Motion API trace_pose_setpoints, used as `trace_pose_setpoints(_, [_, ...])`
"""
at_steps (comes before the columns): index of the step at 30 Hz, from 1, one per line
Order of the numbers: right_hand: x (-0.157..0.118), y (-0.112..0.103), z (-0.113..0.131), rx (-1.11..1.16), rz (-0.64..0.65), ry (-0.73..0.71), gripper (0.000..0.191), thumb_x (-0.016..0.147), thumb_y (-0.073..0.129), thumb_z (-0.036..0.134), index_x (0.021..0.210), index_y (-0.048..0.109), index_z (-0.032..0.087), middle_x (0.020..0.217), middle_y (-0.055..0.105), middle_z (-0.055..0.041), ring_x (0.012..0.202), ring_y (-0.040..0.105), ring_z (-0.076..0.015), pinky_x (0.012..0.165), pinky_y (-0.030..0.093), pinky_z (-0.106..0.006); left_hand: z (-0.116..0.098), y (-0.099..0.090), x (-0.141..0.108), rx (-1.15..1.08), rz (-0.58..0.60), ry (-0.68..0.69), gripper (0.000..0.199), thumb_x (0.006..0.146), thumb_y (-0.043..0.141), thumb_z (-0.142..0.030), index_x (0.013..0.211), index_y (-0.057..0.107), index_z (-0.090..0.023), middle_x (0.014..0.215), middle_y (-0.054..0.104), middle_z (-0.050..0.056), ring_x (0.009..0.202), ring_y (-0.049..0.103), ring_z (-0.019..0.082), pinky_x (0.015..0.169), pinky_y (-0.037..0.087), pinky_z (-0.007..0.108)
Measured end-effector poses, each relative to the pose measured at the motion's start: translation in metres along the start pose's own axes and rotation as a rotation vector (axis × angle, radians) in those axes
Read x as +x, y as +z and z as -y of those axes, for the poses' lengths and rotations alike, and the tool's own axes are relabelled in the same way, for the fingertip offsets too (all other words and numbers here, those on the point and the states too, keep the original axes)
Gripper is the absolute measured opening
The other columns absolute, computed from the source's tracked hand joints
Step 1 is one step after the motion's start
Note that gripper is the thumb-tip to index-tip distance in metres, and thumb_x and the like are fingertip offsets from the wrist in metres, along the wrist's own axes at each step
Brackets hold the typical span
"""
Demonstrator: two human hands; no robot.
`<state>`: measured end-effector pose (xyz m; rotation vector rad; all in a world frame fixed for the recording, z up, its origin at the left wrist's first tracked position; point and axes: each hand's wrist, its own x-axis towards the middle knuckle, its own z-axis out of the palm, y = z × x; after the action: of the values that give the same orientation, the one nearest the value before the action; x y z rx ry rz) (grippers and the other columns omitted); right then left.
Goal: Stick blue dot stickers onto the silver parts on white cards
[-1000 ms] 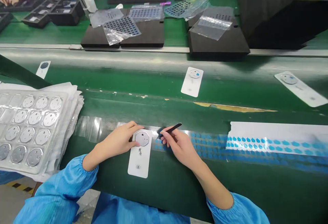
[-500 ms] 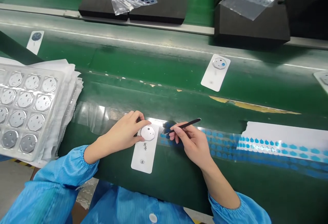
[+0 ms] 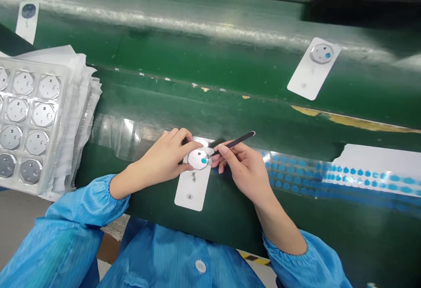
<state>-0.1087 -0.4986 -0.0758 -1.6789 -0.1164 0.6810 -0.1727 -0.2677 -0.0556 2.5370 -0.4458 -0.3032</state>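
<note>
Our card (image 3: pixel 192 190) runs away from us, its far end leaning right, the disc (image 3: pixel 195 159) at that end. From the card's left, our nearer left hand (image 3: pixel 162 158) pinches the disc's rim; from its right, our right hand (image 3: pixel 248 171) pinches tweezers (image 3: pixel 239 140), tips beside the blue dot (image 3: pixel 204 161).

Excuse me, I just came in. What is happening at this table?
A person's left hand holds a round silver piece by its edge, over a white card. The right hand holds a slim black tool, tip close to the blue dot on that piece. A strip of blue dots lies to the right, a tray of similar pieces to the left.
</note>
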Motion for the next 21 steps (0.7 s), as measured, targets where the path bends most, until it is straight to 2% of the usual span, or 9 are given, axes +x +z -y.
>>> trace_pose_setpoints(21, [0.002, 0.0, 0.0034, -0.05, -0.005, -0.047, 0.042, 0.095, 0.072, 0.06, 0.093, 0.071, 0.018, 0.074, 0.076, -0.0059, 0.051, 0.065, -0.015, 0.045, 0.055, -0.026, 0.0007, 0.0006, 0.003, 0.013, 0.0, 0.005, 0.044, 0.096, 0.071, -0.031, 0.137, 0.057, -0.024, 0.123, 0.055, 0.01, 0.11, 0.054, 0.028, 0.09, 0.045, 0.041])
